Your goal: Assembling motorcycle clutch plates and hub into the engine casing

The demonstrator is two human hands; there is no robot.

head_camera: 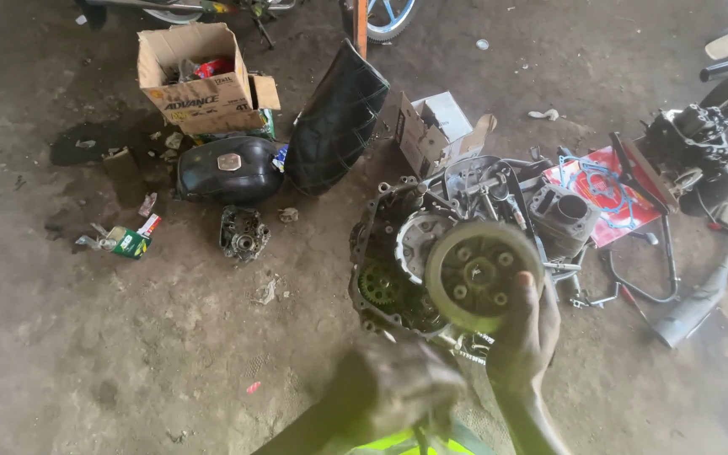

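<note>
My right hand [526, 337] holds up a round, greasy clutch drum [482, 275] with several holes in its face. It hangs just above an open engine case [385, 253] on the floor, where a small gear and other internals show. My left hand [402, 386] is blurred low in the frame, fingers curled; whether it holds anything I cannot tell. A bright yellow-green sleeve edge shows at the bottom.
On the dirt floor lie a black fuel tank [227, 167], a black seat [336, 118], two cardboard boxes [198, 76], a cylinder [563, 217] beside a red gasket sheet [602, 194], an exhaust pipe [701, 299], a small engine part [243, 233] and a wheel [389, 17].
</note>
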